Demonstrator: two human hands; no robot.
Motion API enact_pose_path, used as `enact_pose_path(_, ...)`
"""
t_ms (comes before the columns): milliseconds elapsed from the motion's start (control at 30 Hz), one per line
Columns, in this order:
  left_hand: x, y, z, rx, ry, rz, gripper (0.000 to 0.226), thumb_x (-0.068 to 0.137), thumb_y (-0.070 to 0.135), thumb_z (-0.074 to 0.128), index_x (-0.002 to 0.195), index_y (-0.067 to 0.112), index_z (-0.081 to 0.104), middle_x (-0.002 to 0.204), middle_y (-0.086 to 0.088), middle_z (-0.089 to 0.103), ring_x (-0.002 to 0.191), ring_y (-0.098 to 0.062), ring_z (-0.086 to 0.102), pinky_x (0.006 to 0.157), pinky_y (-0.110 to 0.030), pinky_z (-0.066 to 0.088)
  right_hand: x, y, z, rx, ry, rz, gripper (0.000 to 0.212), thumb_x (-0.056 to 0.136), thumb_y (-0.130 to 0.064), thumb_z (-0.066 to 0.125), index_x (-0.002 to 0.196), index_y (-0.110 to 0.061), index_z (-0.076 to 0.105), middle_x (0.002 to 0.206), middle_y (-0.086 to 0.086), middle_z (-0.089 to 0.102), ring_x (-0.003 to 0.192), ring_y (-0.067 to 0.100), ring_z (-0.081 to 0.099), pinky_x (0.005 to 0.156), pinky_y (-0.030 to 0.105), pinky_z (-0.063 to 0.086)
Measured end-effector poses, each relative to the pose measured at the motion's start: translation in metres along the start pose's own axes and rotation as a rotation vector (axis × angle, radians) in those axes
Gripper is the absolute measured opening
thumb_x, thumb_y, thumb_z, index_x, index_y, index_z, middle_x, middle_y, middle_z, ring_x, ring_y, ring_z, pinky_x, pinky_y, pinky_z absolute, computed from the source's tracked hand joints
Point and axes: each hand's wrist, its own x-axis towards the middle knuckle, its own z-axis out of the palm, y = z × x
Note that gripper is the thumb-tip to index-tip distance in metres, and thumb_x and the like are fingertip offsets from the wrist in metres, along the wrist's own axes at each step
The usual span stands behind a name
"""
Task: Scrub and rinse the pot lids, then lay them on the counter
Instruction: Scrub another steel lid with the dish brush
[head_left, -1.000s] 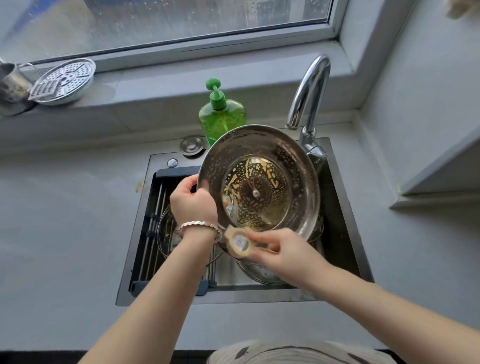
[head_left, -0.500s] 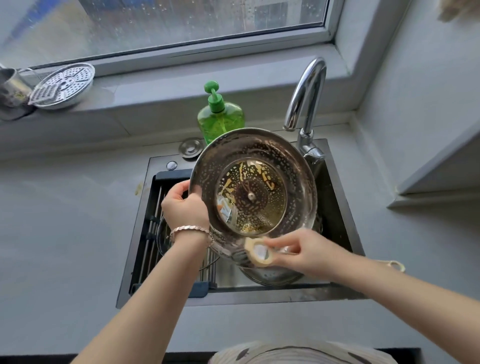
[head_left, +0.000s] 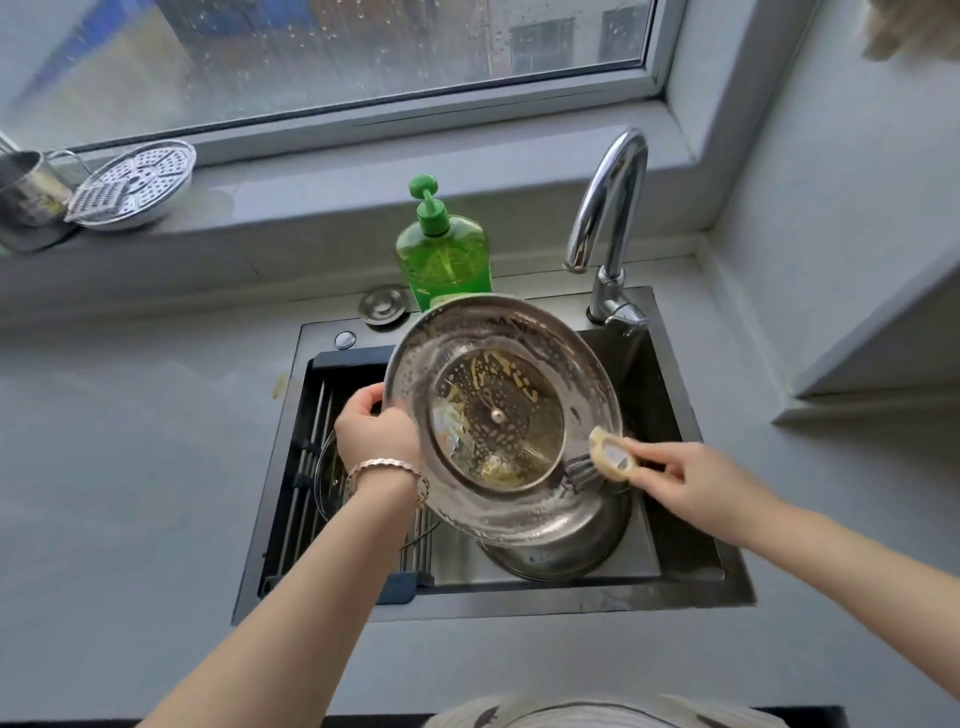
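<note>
Holding the pot lid (head_left: 501, 415) tilted over the sink (head_left: 519, 605), underside toward me, lets the suds drain into the basin, I judge. My left hand (head_left: 376, 439) curls its fingers round the lid's left rim. My right hand (head_left: 691, 486), arm reaching in from the right, pinches the dish brush (head_left: 610, 457), its bristles against the lower-right rim. A second lid (head_left: 561, 553) lies beneath. Beyond stand the green soap bottle (head_left: 444, 254) and the tap (head_left: 608, 208).

- left grip (head_left: 375, 435): forearm angled up from lower left, thumb and fingers curled round the pot lid (head_left: 519, 514) edge
- right grip (head_left: 693, 486): arm stretched in from the right, fingertips pinching the scrub brush (head_left: 613, 458)
- both forearms bare
</note>
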Motion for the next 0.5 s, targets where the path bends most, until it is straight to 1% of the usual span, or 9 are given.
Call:
enact_pose_path(67,0.000,-0.003,0.002,0.046,-0.106,-0.049,0.016,0.089,0.004,0.053,0.098,0.008,0.065,0.086,-0.006,0.063,0.066,-0.016,0.055,0.061,-0.029,0.047,0.001,0.005,-0.007,-0.028,0.115,0.024,0.044,0.088,-0.040,0.058,0.131,-0.030,0.051,0.051,-0.012,0.052,0.053,0.008,0.046,0.051,0.022,0.034)
enact_pose_path(133,0.000,-0.004,0.006,0.072,-0.229,-0.156,0.026,0.087,-0.003,0.051,0.107,0.008,0.063,0.089,-0.009,0.063,0.076,-0.024,0.061,0.074,-0.039,0.054,-0.002,0.001,-0.011,0.008,0.218,0.007,0.039,0.079,-0.041,0.068,0.112,-0.021,0.061,0.066,-0.010,0.056,0.062,0.009,0.052,0.056,0.020,0.040)
enact_pose_path(167,0.000,-0.005,0.009,0.077,-0.288,-0.224,0.026,0.087,-0.004,0.050,0.108,0.008,0.062,0.090,-0.011,0.063,0.080,-0.029,0.062,0.080,-0.045,0.054,-0.006,-0.003,-0.012,0.050,0.224,-0.020,0.033,0.073,-0.040,0.074,0.096,-0.019,0.064,0.068,-0.009,0.057,0.062,0.008,0.052,0.055,0.016,0.038)
enact_pose_path(233,0.000,-0.004,0.011,0.086,-0.357,-0.382,0.019,0.091,-0.002,0.048,0.097,0.011,0.060,0.094,-0.015,0.062,0.081,-0.031,0.062,0.079,-0.052,0.053,-0.014,-0.010,-0.009,0.094,0.097,-0.083,0.039,0.061,-0.044,0.081,0.079,-0.015,0.062,0.071,-0.005,0.058,0.062,0.010,0.050,0.054,0.017,0.038)
enact_pose_path(300,0.003,-0.004,0.009,0.070,-0.383,-0.545,0.012,0.092,0.001,0.049,0.099,0.008,0.056,0.105,-0.019,0.062,0.085,-0.033,0.062,0.078,-0.055,0.052,-0.020,-0.012,-0.003,0.049,-0.085,-0.137,0.044,0.053,-0.047,0.083,0.082,-0.018,0.065,0.081,-0.006,0.060,0.072,0.009,0.054,0.062,0.020,0.043)
enact_pose_path(333,0.003,-0.005,0.008,0.061,-0.391,-0.604,0.015,0.092,0.003,0.050,0.105,0.004,0.055,0.107,-0.019,0.063,0.084,-0.033,0.063,0.077,-0.055,0.052,-0.022,-0.011,0.000,0.035,-0.131,-0.154,0.039,0.055,-0.043,0.084,0.082,-0.021,0.066,0.082,-0.007,0.061,0.074,0.007,0.055,0.064,0.018,0.043)
enact_pose_path(400,0.002,-0.006,0.009,0.051,-0.413,-0.632,0.020,0.093,0.004,0.049,0.111,0.000,0.053,0.096,-0.018,0.064,0.074,-0.029,0.062,0.075,-0.051,0.051,-0.021,-0.009,0.004,0.069,-0.082,-0.170,0.022,0.064,-0.025,0.083,0.073,-0.031,0.064,0.074,-0.010,0.061,0.069,0.002,0.055,0.060,0.013,0.042)
enact_pose_path(467,0.000,-0.005,0.010,0.074,-0.436,-0.633,0.017,0.094,0.004,0.046,0.109,0.000,0.050,0.082,-0.017,0.061,0.068,-0.029,0.061,0.074,-0.049,0.052,-0.019,-0.006,0.005,0.100,0.027,-0.215,0.035,0.066,-0.011,0.082,0.067,-0.039,0.060,0.067,-0.016,0.062,0.072,-0.002,0.057,0.061,0.009,0.042)
enact_pose_path(500,-0.003,-0.004,0.010,0.098,-0.458,-0.628,0.014,0.094,0.003,0.044,0.106,-0.001,0.049,0.081,-0.018,0.060,0.071,-0.030,0.062,0.074,-0.051,0.052,-0.019,-0.007,0.003,0.107,0.055,-0.242,0.039,0.066,-0.008,0.082,0.067,-0.040,0.059,0.068,-0.021,0.063,0.074,-0.002,0.057,0.061,0.008,0.042)
